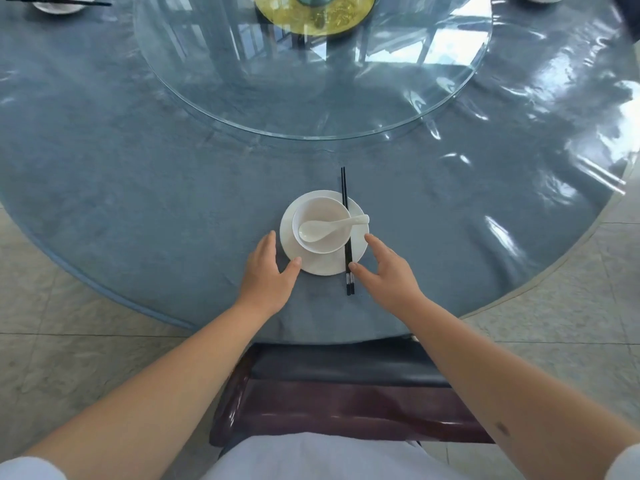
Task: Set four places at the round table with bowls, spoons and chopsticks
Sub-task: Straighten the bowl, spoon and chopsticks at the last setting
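There's a glass lazy susan (311, 81) mid-worktop with a yellow mat (315, 15) on it, dark wooden chair (329, 403) tucked underneath, tiled floor (69, 341) around.

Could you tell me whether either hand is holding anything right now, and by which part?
Nothing is held. The left hand and right hand flank the plate, thumbs at its rim, open.

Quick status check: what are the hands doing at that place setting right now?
Left hand, right hand open, flanking plate. Bowl on plate, spoon inside, chopsticks across the plate's right side. Nothing in the way.
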The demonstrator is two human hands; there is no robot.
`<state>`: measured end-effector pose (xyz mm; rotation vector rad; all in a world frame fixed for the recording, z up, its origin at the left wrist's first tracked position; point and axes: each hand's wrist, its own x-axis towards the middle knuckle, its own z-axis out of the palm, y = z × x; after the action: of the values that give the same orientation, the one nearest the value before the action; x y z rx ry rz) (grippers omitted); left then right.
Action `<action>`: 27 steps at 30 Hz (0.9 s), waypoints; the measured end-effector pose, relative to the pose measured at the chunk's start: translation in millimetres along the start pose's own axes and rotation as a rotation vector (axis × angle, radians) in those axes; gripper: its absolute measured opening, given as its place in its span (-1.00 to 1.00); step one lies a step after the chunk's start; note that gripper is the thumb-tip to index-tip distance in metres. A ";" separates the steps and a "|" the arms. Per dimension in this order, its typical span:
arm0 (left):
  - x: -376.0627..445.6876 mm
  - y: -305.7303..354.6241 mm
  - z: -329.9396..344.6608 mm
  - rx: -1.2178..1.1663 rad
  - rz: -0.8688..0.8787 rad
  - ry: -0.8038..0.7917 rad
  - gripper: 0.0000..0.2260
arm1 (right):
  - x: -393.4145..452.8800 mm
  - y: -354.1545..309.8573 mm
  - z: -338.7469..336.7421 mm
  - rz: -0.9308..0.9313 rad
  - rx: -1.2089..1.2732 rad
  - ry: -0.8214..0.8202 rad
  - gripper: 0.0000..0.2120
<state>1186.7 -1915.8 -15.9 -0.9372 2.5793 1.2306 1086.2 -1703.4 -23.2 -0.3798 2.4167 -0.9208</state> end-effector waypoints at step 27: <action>-112.3 140.8 75.8 0.864 0.634 -0.251 -0.09 | -188.2 74.3 -119.1 0.277 -0.538 0.152 0.06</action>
<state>1183.1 -1739.5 68.1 0.1962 2.8010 0.1542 1169.2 -1505.1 71.2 -0.1555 2.7477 -0.1748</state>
